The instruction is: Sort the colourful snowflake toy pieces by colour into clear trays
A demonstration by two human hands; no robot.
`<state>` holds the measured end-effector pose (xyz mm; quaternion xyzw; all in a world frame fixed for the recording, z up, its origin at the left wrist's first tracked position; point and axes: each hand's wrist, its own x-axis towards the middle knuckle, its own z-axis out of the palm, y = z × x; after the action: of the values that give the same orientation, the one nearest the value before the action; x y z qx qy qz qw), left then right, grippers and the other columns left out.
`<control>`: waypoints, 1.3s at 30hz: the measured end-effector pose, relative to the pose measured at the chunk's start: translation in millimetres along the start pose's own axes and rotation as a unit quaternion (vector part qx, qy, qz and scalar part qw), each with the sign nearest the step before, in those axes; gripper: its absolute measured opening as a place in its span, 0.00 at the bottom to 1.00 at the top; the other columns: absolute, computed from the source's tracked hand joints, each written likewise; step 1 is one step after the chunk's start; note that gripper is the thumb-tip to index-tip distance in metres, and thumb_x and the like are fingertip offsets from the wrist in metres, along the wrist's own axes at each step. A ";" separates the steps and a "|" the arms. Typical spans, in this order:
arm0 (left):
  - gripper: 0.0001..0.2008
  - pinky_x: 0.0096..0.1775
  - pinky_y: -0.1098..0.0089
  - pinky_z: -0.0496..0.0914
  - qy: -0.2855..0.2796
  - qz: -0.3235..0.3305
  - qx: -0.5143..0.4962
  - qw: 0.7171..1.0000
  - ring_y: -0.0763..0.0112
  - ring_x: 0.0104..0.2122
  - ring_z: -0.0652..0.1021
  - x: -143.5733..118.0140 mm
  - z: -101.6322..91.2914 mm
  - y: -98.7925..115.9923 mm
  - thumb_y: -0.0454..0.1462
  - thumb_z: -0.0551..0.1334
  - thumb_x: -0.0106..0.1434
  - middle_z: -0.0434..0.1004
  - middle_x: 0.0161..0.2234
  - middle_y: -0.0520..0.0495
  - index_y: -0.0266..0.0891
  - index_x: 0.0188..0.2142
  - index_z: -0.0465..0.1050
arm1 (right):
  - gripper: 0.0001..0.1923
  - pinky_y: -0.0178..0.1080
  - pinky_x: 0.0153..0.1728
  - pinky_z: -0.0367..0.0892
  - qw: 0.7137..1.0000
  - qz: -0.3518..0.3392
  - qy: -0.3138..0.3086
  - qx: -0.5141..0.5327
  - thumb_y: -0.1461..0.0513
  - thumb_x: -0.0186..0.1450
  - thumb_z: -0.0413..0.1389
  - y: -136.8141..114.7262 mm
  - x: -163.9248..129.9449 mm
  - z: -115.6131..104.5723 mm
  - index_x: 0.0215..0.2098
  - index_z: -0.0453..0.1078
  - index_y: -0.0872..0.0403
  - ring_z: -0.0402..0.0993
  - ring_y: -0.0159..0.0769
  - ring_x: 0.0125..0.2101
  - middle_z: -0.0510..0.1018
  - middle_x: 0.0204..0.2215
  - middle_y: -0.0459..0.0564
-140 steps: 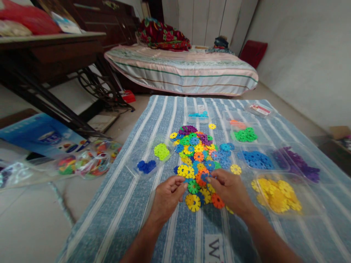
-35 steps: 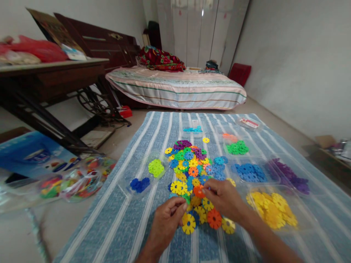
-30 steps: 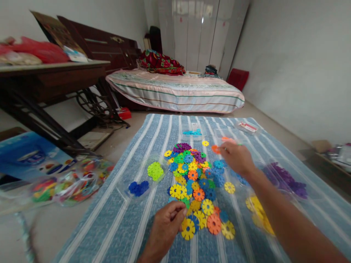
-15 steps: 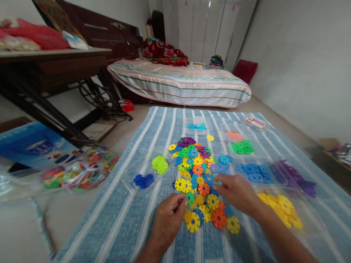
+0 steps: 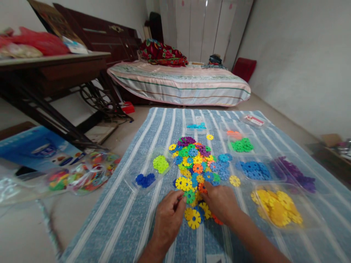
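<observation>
right hand palm-down on disc pile, fingers pinching orange disc

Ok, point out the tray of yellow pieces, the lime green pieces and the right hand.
tray of yellow pieces [image 5: 311,213]: head view, clear right rim.
lime green pieces [image 5: 160,163]: head view, middle of the heap.
right hand [image 5: 221,202]: head view, back of the hand.

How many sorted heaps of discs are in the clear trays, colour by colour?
Lime heap: 1
Dark blue heap: 1
Turquoise heap: 1
Orange heap: 1
Green heap: 1
Blue heap: 1
Purple heap: 1
Yellow heap: 1
Total: 8
</observation>
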<state>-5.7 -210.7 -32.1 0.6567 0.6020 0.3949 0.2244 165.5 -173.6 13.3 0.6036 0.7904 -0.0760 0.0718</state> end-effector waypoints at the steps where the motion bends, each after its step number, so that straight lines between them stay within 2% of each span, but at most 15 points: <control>1: 0.07 0.31 0.73 0.71 0.017 0.007 0.006 1.000 0.74 0.27 0.75 0.0 -0.6 -1.2 0.38 0.56 0.62 0.74 0.29 0.51 0.39 0.35 0.72 | 0.13 0.35 0.24 0.61 1.000 -0.004 0.008 0.000 0.57 0.66 0.47 0.4 0.0 3.0 0.42 0.69 0.53 0.78 0.43 0.29 0.80 0.29 0.55; 5: 0.08 0.36 0.71 0.73 0.077 0.047 0.053 0.995 0.72 0.33 0.77 0.9 -2.5 -5.9 0.37 0.57 0.62 0.76 0.36 0.47 0.39 0.38 0.71 | 0.11 0.32 0.21 0.55 0.996 -0.046 0.075 0.020 0.60 0.67 0.46 5.9 -3.0 17.0 0.37 0.70 0.51 0.77 0.37 0.25 0.80 0.26 0.49; 8: 0.09 0.42 0.65 0.73 0.111 0.103 0.119 0.981 0.66 0.40 0.76 2.5 -3.9 -7.6 0.36 0.57 0.62 0.76 0.40 0.45 0.39 0.41 0.71 | 0.13 0.33 0.20 0.51 0.988 -0.070 0.134 0.043 0.61 0.68 0.44 11.7 -7.9 22.1 0.32 0.70 0.51 0.75 0.33 0.23 0.79 0.24 0.45; 11: 0.10 0.47 0.59 0.71 0.130 0.148 0.172 0.965 0.62 0.45 0.74 4.7 -3.5 -9.1 0.36 0.57 0.61 0.75 0.44 0.42 0.39 0.42 0.70 | 0.17 0.33 0.21 0.50 0.982 -0.082 0.156 0.071 0.58 0.69 0.43 20.0 -10.2 16.3 0.28 0.69 0.51 0.74 0.31 0.22 0.78 0.21 0.44; 14: 0.13 0.48 0.55 0.70 0.131 0.158 0.214 0.955 0.58 0.48 0.72 5.3 0.1 -14.2 0.37 0.56 0.62 0.72 0.48 0.38 0.37 0.45 0.68 | 0.18 0.33 0.22 0.49 0.982 -0.078 0.155 0.072 0.56 0.69 0.44 37.3 -2.0 -2.7 0.27 0.70 0.51 0.74 0.30 0.24 0.78 0.21 0.43; 16: 0.15 0.48 0.53 0.70 0.123 0.156 0.239 0.950 0.56 0.49 0.71 4.3 4.0 -19.4 0.37 0.55 0.61 0.71 0.50 0.37 0.36 0.47 0.66 | 0.18 0.33 0.22 0.48 0.984 -0.035 0.170 0.035 0.54 0.68 0.45 55.8 9.8 -23.1 0.28 0.71 0.50 0.74 0.32 0.24 0.78 0.22 0.45; 18: 0.17 0.48 0.53 0.71 0.111 0.148 0.253 0.950 0.56 0.50 0.71 2.7 7.9 -24.3 0.38 0.55 0.61 0.70 0.50 0.36 0.36 0.49 0.65 | 0.19 0.34 0.21 0.45 0.977 0.051 0.204 -0.020 0.53 0.68 0.44 77.1 23.0 -47.2 0.31 0.73 0.50 0.74 0.34 0.23 0.78 0.22 0.48; 21: 0.18 0.47 0.54 0.72 0.094 0.137 0.255 0.953 0.56 0.50 0.72 0.5 12.3 -28.0 0.39 0.55 0.60 0.70 0.51 0.37 0.37 0.50 0.64 | 0.18 0.34 0.21 0.45 0.942 0.187 0.272 -0.059 0.53 0.67 0.44 102.5 35.7 -76.2 0.40 0.73 0.50 0.73 0.36 0.22 0.78 0.22 0.50; 22: 0.18 0.47 0.54 0.72 0.089 0.134 0.254 0.954 0.56 0.49 0.72 0.1 13.1 -27.9 0.39 0.55 0.60 0.70 0.50 0.37 0.37 0.49 0.65 | 0.18 0.34 0.22 0.46 0.932 0.207 0.291 -0.056 0.53 0.67 0.45 106.7 36.7 -80.5 0.43 0.72 0.50 0.73 0.37 0.23 0.78 0.23 0.51; 24: 0.18 0.48 0.54 0.72 0.077 0.129 0.252 0.956 0.56 0.49 0.73 -0.3 13.6 -26.2 0.39 0.55 0.60 0.71 0.50 0.37 0.37 0.49 0.65 | 0.18 0.34 0.23 0.49 0.929 0.197 0.310 -0.032 0.54 0.66 0.45 107.7 34.0 -78.5 0.45 0.72 0.50 0.73 0.37 0.24 0.79 0.24 0.50; 28: 0.17 0.48 0.54 0.71 0.056 0.118 0.242 0.961 0.56 0.50 0.72 -0.6 11.4 -21.0 0.37 0.55 0.58 0.71 0.50 0.38 0.38 0.48 0.67 | 0.18 0.34 0.25 0.55 0.959 0.097 0.259 0.058 0.54 0.66 0.43 91.5 19.5 -46.6 0.38 0.74 0.50 0.75 0.37 0.26 0.79 0.24 0.49; 32: 0.17 0.47 0.54 0.72 0.033 0.132 0.242 0.961 0.55 0.49 0.73 0.6 8.6 -18.7 0.38 0.56 0.58 0.72 0.50 0.39 0.39 0.47 0.68 | 0.18 0.33 0.26 0.56 0.971 0.065 0.200 0.113 0.54 0.66 0.43 79.3 7.9 -20.9 0.37 0.74 0.49 0.76 0.37 0.28 0.80 0.25 0.47; 35: 0.17 0.47 0.56 0.72 0.010 0.140 0.240 0.961 0.55 0.48 0.74 4.6 8.3 -16.0 0.39 0.57 0.58 0.73 0.49 0.38 0.37 0.47 0.69 | 0.18 0.34 0.27 0.58 0.975 0.074 0.174 0.114 0.54 0.66 0.42 80.7 5.0 -19.9 0.39 0.73 0.49 0.77 0.38 0.30 0.80 0.26 0.47; 39: 0.17 0.48 0.56 0.71 -0.034 0.145 0.226 0.963 0.55 0.49 0.73 15.3 7.5 -7.3 0.37 0.57 0.57 0.73 0.50 0.38 0.38 0.47 0.70 | 0.19 0.34 0.30 0.60 0.982 0.117 0.134 0.059 0.54 0.67 0.41 97.1 16.8 -36.3 0.41 0.72 0.48 0.76 0.39 0.35 0.80 0.30 0.48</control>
<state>-4.8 -193.2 -38.3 0.7837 0.5659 0.2542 0.0307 254.0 -125.1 42.2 0.7000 0.7107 -0.0322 -0.0620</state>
